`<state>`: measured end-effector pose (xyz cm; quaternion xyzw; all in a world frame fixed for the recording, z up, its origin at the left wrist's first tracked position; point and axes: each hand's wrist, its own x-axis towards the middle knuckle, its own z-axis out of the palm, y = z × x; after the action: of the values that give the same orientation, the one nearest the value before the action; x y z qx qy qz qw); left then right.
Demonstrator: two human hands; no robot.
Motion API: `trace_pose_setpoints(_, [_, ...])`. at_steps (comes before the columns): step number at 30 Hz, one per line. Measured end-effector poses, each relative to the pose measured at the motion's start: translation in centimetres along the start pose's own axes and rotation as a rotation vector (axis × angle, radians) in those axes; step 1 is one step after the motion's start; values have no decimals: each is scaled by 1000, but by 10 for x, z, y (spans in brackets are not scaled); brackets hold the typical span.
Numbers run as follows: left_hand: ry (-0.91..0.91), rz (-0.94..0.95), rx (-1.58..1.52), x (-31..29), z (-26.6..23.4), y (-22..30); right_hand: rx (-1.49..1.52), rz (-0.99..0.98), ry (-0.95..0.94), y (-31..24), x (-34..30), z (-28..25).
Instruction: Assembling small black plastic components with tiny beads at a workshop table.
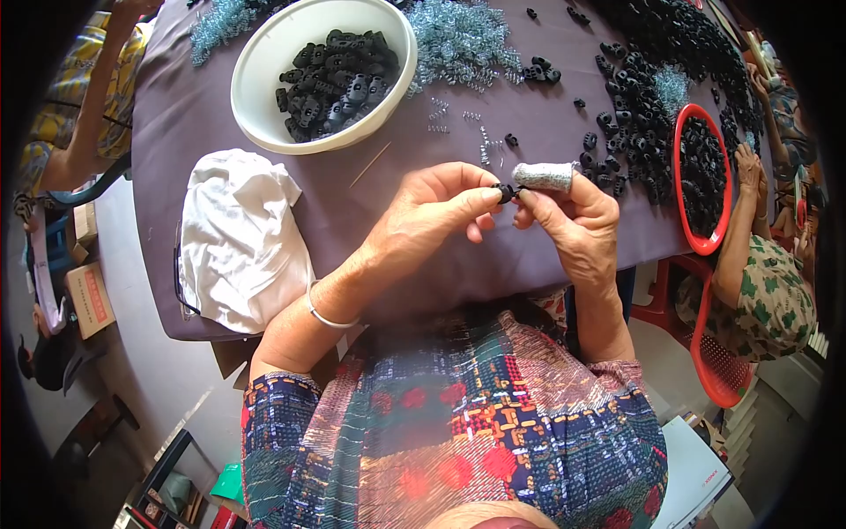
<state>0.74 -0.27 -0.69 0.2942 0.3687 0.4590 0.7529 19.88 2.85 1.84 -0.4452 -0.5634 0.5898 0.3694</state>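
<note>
Over the table's near side, my left hand (423, 212) pinches a small black plastic cord lock part (505, 192) between thumb and forefinger. My right hand (582, 220) meets it from the other side, its thumb and finger closed on the part's right end. A grey knitted sleeve (543, 176) covers one right finger. The fingertips partly hide the part, so I cannot tell whether a spring is inside. Just beyond my hands lie several loose metal springs (485, 148) and a single black piece (511, 140).
A white bowl (248, 115) holds black cord locks (339, 88). Behind it are heaped springs (463, 44). A wooden stick (370, 165) and white cloth (238, 234) lie left. Black parts (626, 115) and a red-rimmed basket (680, 176) are right. Other people sit at both sides.
</note>
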Motion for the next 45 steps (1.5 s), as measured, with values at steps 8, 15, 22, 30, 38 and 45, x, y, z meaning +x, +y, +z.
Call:
trace_pose_setpoints(8, [29, 24, 76, -1, 5, 2, 187, 13, -15, 1, 4, -4])
trace_pose_setpoints(15, [49, 47, 98, -2, 4, 0, 144, 30, 5, 2, 4, -1])
trace_pose_setpoints(22, [77, 68, 146, -3, 7, 2, 101, 38, -14, -5, 2, -6])
trace_pose_setpoints(30, [87, 100, 192, -4, 8, 2, 110, 25, -34, 1, 4, -4])
trace_pose_setpoints(38, [117, 135, 295, -6, 11, -1, 36, 47, -53, 0, 2, -6])
trace_pose_setpoints(45, [133, 119, 338, -6, 14, -1, 31, 82, -68, 2, 7, -4])
